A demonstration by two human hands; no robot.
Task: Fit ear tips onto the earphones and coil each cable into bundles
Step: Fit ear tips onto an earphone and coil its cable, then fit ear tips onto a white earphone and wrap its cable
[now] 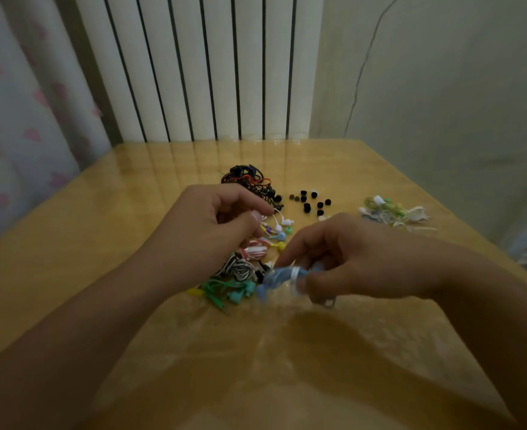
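Right grip (333, 262): curled round a blue earphone bundle (282, 276), pinching it near a white band about its middle; blurred, so finer detail cannot be told. Left grip (222, 225): fingers curled, thumb meeting fingertips, seemingly pinching a thin white cable (276, 212) at 11 o'clock of the blue bundle; whether anything sits between the fingertips cannot be told.

Judging progress: roughly midway, perhaps less. Done, by the look of it: one pale green-and-white heap (392, 212) set apart at 2 o'clock on the surface (101, 231), seemingly coiled; count within it unclear. Blue bundle probably being finished or bound.

Left to do: a mixed pile directly under the hands — one green set (225, 288) at 9 o'clock of the blue bundle, one black-and-white striped coil (240, 270), one red-and-white striped coil (254, 251), plus several loose coloured earbuds (279, 235), about four or five. Farther off at 12 o'clock, one tangled black-and-orange cable heap (248, 180), uncoiled.

Loose black ear tips (310, 201) at 1 o'clock: about ten, scattered singly, not yet fitted.
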